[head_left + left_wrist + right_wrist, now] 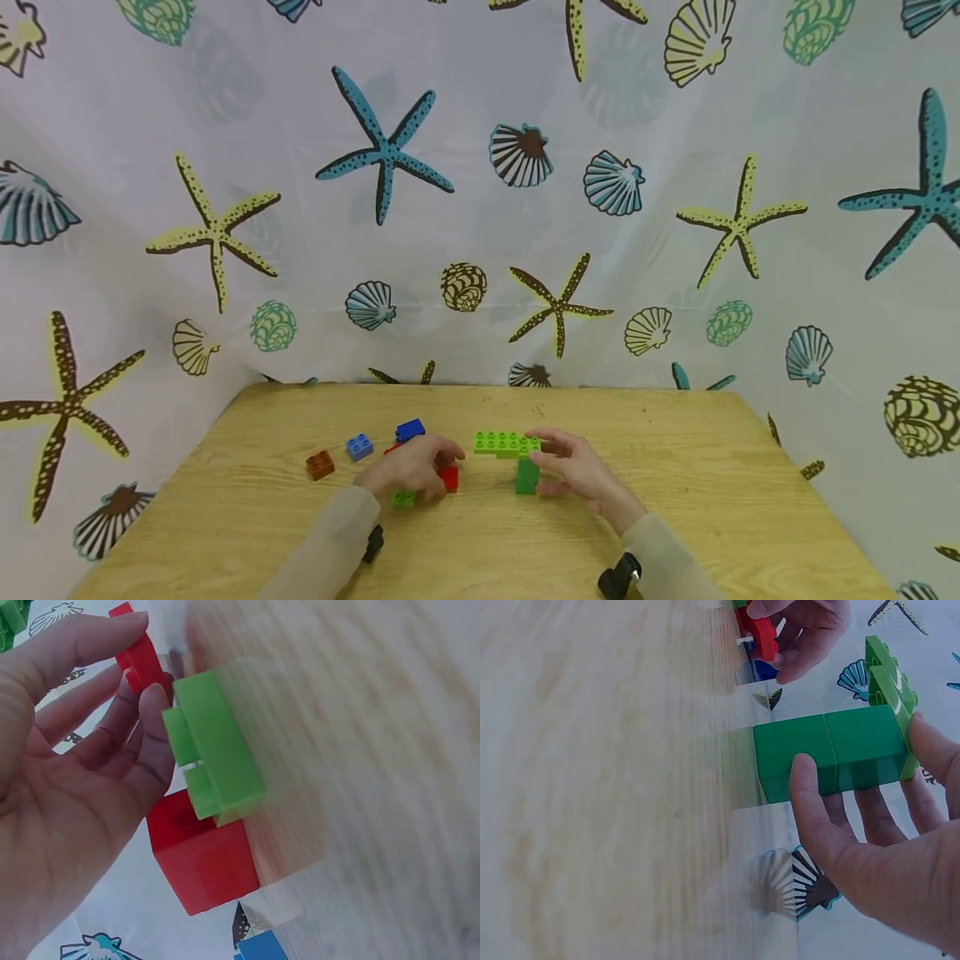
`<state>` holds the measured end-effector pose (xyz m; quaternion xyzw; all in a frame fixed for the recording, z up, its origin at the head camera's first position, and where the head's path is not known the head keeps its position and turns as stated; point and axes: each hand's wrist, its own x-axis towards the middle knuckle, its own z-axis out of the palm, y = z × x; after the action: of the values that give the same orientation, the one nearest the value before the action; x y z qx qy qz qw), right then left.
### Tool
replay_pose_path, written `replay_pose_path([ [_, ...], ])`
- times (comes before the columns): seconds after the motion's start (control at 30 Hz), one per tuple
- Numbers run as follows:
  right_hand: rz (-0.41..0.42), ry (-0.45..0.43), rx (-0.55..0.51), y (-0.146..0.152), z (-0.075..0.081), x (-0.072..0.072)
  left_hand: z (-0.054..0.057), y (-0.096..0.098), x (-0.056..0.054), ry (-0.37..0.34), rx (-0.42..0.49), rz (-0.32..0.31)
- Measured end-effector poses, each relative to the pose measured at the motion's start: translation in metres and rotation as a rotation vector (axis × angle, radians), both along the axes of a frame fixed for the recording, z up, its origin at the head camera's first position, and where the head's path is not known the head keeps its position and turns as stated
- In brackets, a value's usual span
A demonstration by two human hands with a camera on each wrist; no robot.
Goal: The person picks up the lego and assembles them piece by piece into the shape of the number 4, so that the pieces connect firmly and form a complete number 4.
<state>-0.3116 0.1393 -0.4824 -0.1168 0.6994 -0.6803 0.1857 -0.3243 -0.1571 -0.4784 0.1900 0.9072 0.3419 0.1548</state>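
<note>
My left hand [416, 467] pinches a small red brick [449, 478] between thumb and fingertips, just above or at the tabletop. In the left wrist view a light green brick [217, 746] and a larger red brick [206, 862] lie beside that hand. My right hand [581, 475] grips a tower of two dark green bricks [829, 754] from its right side. Light green studded pieces [497, 442] cap the tower and jut out to the left. In the head view the left hand hides most of the larger red brick.
On the left of the wooden table [675, 467] lie a brown brick [319, 465], a light blue brick [359, 447] and a dark blue brick [409, 430]. A white curtain [480, 217] printed with shells and starfish surrounds the table's back and sides.
</note>
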Motion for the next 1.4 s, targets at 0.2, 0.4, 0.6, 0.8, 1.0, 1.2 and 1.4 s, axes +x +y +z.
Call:
replay_pose_path([
  [0.2,0.001,0.003,0.001,0.001,0.001,0.0,0.0,0.001,-0.002,0.036,0.047,-0.005],
  [0.4,0.001,0.006,0.0,0.002,0.0,-0.002,0.001,0.003,0.0,0.015,0.139,0.046],
  [0.6,0.0,0.004,0.002,0.001,0.0,-0.002,0.005,0.009,0.007,0.044,0.175,0.099],
  [0.8,0.001,0.0,0.002,0.0,-0.001,-0.001,0.007,0.015,0.013,0.056,0.218,0.171],
  [1.0,-0.007,-0.003,-0.002,0.0,-0.002,-0.002,0.01,0.022,0.016,0.058,0.35,0.203],
  [1.2,-0.005,-0.011,-0.004,0.0,-0.002,-0.002,0.01,0.033,0.021,0.03,0.496,0.241],
  [1.4,-0.005,-0.017,-0.003,-0.001,0.0,-0.002,0.012,0.046,0.027,0.012,0.531,0.238],
])
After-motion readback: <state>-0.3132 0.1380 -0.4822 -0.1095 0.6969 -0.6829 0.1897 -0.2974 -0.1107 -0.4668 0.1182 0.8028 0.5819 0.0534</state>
